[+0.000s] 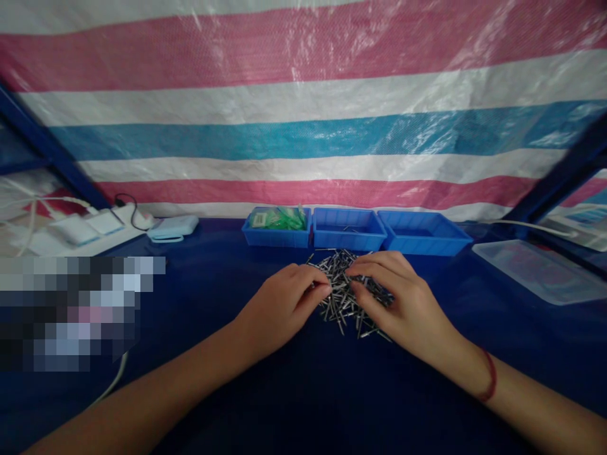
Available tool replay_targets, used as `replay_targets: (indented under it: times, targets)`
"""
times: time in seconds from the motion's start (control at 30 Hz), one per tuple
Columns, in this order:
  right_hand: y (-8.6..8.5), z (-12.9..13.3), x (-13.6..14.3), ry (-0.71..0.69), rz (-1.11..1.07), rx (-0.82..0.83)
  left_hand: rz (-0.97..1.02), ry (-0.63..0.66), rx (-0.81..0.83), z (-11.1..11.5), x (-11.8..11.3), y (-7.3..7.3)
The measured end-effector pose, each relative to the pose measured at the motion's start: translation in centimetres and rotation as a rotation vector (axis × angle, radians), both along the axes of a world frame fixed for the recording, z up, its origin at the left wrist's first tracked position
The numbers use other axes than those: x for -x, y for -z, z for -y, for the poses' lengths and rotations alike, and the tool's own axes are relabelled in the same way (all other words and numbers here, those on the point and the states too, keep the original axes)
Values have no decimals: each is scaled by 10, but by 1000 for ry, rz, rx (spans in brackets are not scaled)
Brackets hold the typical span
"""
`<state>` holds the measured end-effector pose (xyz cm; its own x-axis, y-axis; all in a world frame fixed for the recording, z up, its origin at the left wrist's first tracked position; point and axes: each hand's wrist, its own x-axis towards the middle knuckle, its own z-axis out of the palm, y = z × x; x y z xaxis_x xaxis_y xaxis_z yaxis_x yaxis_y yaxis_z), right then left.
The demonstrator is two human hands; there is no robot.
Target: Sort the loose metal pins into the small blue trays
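A loose heap of thin silver blind rivets [339,297] lies on the dark blue table. At the heap's left edge, my left hand [289,300] is closed, thumb and forefinger pinched together; whatever sits between the fingertips is too small to make out. My right hand [403,297] reaches over the right side of the heap, its thumb and fingers apart, fingertips touching the rivets. Part of the heap is hidden under this hand. Just behind stands the middle blue bin [349,240], with a few rivets inside.
The left blue bin [277,239] contains a green plastic packet [284,218]. A third blue bin [422,243] stands at right. Farther right lies a clear plastic lid [535,272]. At left are a power strip [114,230] with cables and a light blue case [173,227]. A striped sheet hangs behind.
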<state>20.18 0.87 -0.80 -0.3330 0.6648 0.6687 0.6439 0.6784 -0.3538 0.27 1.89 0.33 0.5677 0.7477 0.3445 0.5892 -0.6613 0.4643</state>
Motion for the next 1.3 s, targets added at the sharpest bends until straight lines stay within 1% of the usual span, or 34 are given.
replay_targets:
  times: [0.07, 0.1, 0.23, 0.4, 0.67, 0.83, 1.0, 1.13, 1.3]
  targets:
    - [0, 5, 4, -21, -49, 45, 140, -79, 102, 3, -2, 1]
    - [1, 8, 6, -32, -83, 75, 186, -98, 136, 5, -2, 2]
    - [3, 15, 13, -64, -231, 166, 271, -62, 170, 10, -6, 5]
    - [3, 17, 16, -74, -308, 219, 303, -31, 108, 11, -7, 6]
    - [3, 20, 15, -121, -340, 208, 384, -50, -14, 13, -7, 7]
    - [3, 18, 15, -129, -316, 184, 374, -36, -17, 12, -7, 8]
    - [1, 18, 14, -125, -284, 172, 360, -50, -14, 12, -7, 8]
    - [0, 18, 14, -108, -254, 175, 374, -61, -59, 14, -8, 9]
    - [2, 16, 15, -115, -234, 155, 388, -63, -100, 15, -9, 9]
